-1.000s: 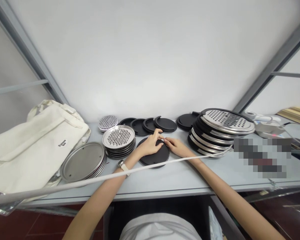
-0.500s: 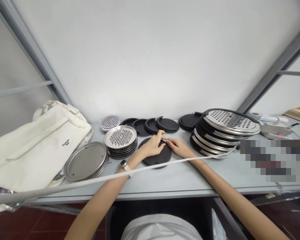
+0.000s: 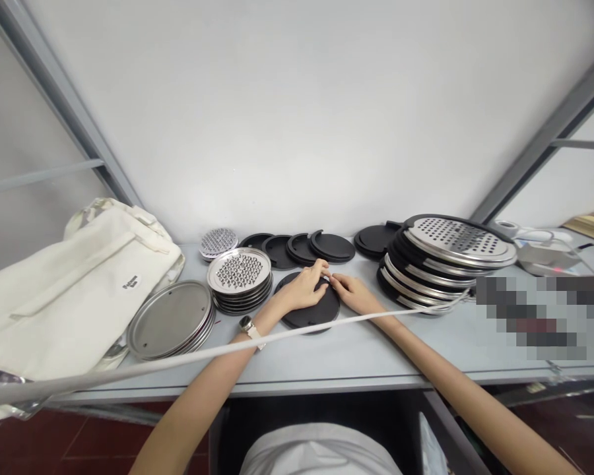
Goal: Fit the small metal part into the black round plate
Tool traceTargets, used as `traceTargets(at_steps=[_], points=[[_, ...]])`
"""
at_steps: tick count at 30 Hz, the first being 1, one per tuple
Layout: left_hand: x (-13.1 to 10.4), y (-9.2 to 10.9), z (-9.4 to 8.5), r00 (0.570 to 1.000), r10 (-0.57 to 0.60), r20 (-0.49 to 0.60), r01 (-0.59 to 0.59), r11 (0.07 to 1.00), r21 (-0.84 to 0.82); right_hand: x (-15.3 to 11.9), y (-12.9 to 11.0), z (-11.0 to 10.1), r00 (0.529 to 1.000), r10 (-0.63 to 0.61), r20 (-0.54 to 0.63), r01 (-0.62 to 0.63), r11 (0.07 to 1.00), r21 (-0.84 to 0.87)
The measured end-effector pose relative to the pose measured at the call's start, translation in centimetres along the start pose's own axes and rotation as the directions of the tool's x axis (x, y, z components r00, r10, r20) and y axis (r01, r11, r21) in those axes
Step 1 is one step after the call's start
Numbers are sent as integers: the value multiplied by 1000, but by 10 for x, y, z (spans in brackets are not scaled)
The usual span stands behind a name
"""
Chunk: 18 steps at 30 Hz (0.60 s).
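A round black disc (image 3: 319, 315) lies flat on the table in front of me. My left hand (image 3: 304, 289) rests over its upper part, with the fingers curled toward the far right rim. From the right, my right hand (image 3: 354, 292) meets it there, thumb and fingertips pinched together. The fingertips of both hands almost touch, and whatever small thing they hold is hidden. Left of the disc stands a stack of metal grater discs (image 3: 240, 270). Behind the hands several black discs with raised rims (image 3: 332, 247) overlap in a row.
A cream bag (image 3: 89, 284) and a stack of plain metal discs (image 3: 171, 320) sit on the left. To the right rises a tall stack of perforated metal discs and black rings (image 3: 458, 239). A pale cord (image 3: 297, 334) crosses the view in front of my forearms.
My fingertips have shifted slightly at the disc's far right rim and drawn closer together. The disc and the stacks stay in place.
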State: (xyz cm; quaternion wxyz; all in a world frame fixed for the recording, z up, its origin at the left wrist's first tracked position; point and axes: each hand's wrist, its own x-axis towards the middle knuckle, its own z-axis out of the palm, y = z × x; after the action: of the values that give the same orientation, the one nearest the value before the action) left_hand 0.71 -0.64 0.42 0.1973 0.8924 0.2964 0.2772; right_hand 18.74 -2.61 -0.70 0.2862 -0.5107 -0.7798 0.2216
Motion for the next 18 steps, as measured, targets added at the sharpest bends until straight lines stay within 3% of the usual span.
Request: traceTargets(at_steps=[5,10,18], points=[[1,4,-4,999,52,18,-54,983,175,0,5,6,999,-7,-54,9,999,31],[0,10,-8,999,39,6,-39,960,276,0,6,6,1000,-1,-28,2,999,33],[0,6,-6,999,-32,43,20,967,252,0,4,5,1000,-4,-30,4,1000,11]])
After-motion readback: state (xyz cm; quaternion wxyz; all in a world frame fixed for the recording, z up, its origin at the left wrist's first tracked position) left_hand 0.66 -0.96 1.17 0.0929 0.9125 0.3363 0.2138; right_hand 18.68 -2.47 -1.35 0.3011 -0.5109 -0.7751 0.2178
